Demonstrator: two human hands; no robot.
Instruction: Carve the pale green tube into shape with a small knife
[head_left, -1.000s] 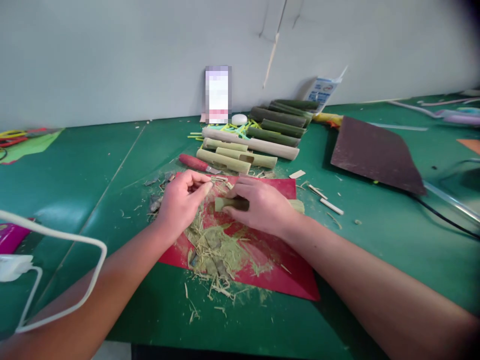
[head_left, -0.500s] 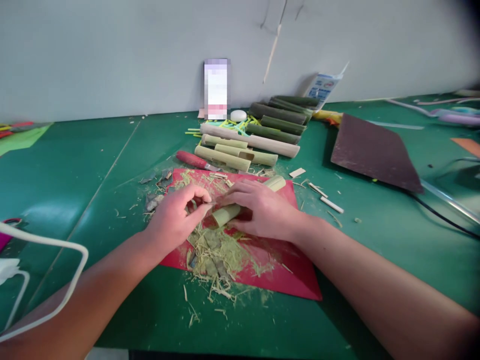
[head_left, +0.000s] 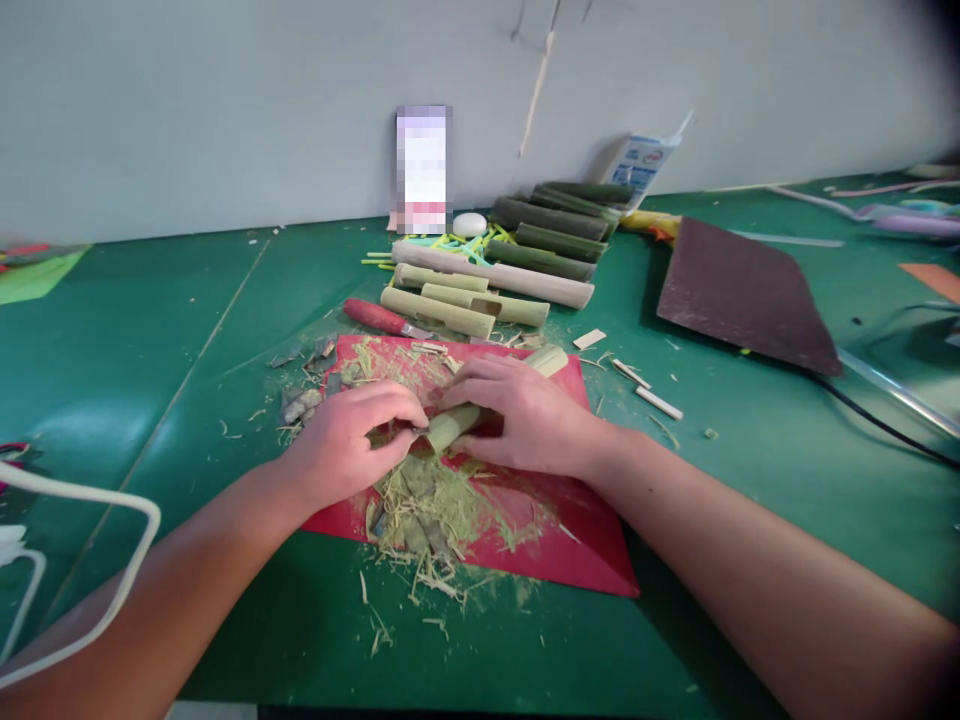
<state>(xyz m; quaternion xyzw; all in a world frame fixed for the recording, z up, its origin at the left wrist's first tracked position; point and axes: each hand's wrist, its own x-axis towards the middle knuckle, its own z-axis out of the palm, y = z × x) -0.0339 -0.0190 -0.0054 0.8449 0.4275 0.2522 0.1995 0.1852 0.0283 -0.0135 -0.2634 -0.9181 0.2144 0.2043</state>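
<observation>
A pale green bamboo tube (head_left: pixel 450 428) lies slantwise over a red sheet (head_left: pixel 592 545). My right hand (head_left: pixel 525 415) is wrapped over its middle and holds it down. At the tube's near left end, my left hand (head_left: pixel 364 435) pinches a small, thin, dark piece between thumb and fingertips; most of it is hidden, so its kind cannot be made out. Shavings, dust and grey scraps (head_left: pixel 427 505) are heaped on the sheet below the tube. Beyond the sheet is a red-handled knife-like tool (head_left: pixel 375 317).
Several cut bamboo pieces (head_left: pixel 439 312) lie behind the sheet, with darker green ones (head_left: pixel 559 238) farther back. A phone (head_left: pixel 424 170) leans on the wall. At right is a dark brown sheet (head_left: pixel 742 300); a white cable (head_left: pixel 142 560) loops at left.
My left hand has turned slightly, its fingertips moving a little down to the tube's end. My right hand keeps its hold on the tube. The whole view has shifted slightly.
</observation>
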